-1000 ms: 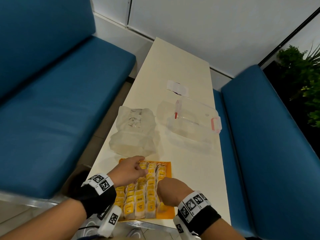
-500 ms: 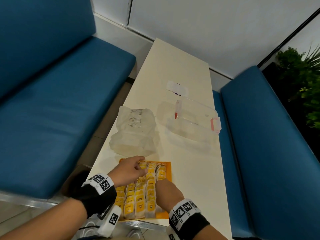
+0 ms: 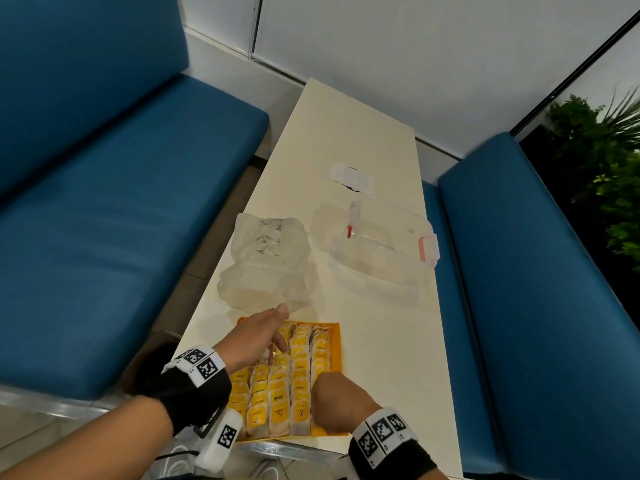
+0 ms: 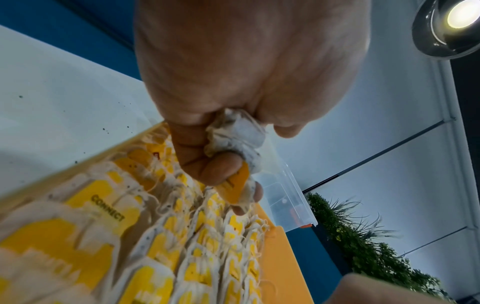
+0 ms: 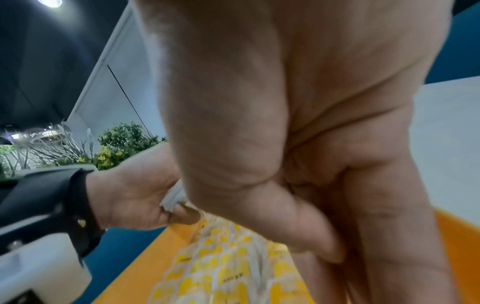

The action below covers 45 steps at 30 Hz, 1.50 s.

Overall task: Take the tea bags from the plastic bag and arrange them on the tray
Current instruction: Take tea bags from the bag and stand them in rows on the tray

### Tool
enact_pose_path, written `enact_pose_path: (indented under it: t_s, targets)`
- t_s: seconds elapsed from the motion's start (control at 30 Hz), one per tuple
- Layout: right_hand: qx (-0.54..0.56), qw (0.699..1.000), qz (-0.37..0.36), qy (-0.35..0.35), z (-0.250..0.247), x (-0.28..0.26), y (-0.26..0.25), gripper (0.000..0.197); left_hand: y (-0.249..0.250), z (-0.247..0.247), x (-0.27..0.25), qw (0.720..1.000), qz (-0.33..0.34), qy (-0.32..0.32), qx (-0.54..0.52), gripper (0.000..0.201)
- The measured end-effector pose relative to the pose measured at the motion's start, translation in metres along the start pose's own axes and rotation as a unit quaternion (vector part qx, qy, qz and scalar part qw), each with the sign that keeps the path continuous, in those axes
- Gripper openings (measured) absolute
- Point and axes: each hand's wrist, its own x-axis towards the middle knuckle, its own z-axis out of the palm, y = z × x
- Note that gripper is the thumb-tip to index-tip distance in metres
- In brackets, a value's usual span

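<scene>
An orange tray (image 3: 333, 344) lies at the table's near edge, with rows of yellow-tagged tea bags (image 3: 299, 375) packed on it. My left hand (image 3: 263, 337) hovers over the tray's far left corner. In the left wrist view this left hand (image 4: 233, 164) grips a crumpled tea bag (image 4: 239, 131) with a yellow tag. My right hand (image 3: 337, 396) is over the tray's near right part, fingers (image 5: 389, 205) pointing down onto the tea bags with nothing seen in them. The crumpled clear plastic bag (image 3: 266, 265) lies just beyond the tray.
A clear plastic box with red latches (image 3: 381, 251) stands to the right of the bag, and a small white packet (image 3: 351, 174) lies farther back. Blue benches (image 3: 104, 237) flank the narrow cream table (image 3: 381, 341). A green plant (image 3: 609, 168) is at the far right.
My right hand has slid left and nearer, from the tray's right edge onto the near rows. My left hand has stayed at the far left corner.
</scene>
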Motion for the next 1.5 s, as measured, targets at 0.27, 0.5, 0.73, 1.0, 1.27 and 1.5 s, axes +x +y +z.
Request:
enact_pose_path:
  t_s: [0.27,0.5,0.73,1.0,1.27,1.5]
  targets:
    - [0.054,0.998,0.008,0.011,0.006,0.001,-0.001,0.035,0.004,-0.007,-0.002,0.996,-0.028,-0.029,-0.081,0.067]
    - [0.101,0.992,0.015,0.075,-0.004,-0.016,-0.005,0.015,0.007,-0.009,-0.010,0.989,-0.039,-0.053,-0.134,0.071]
    - [0.268,0.915,-0.171,0.247,-0.041,-0.024,-0.030,0.030,0.019,0.005,-0.013,0.975,-0.054,-0.066,-0.207,0.075]
    - [0.288,0.905,-0.140,0.280,-0.041,-0.008,-0.026,0.011,0.022,-0.003,-0.017,0.949,-0.103,-0.113,-0.275,0.064]
    - [0.404,0.869,-0.083,0.274,-0.041,0.008,-0.014,0.007,0.008,-0.009,-0.018,0.983,-0.016,-0.095,-0.153,0.023]
    - [0.292,0.894,-0.202,0.275,-0.033,0.003,-0.016,0.053,0.011,-0.009,-0.013,0.996,0.020,-0.068,-0.049,0.041]
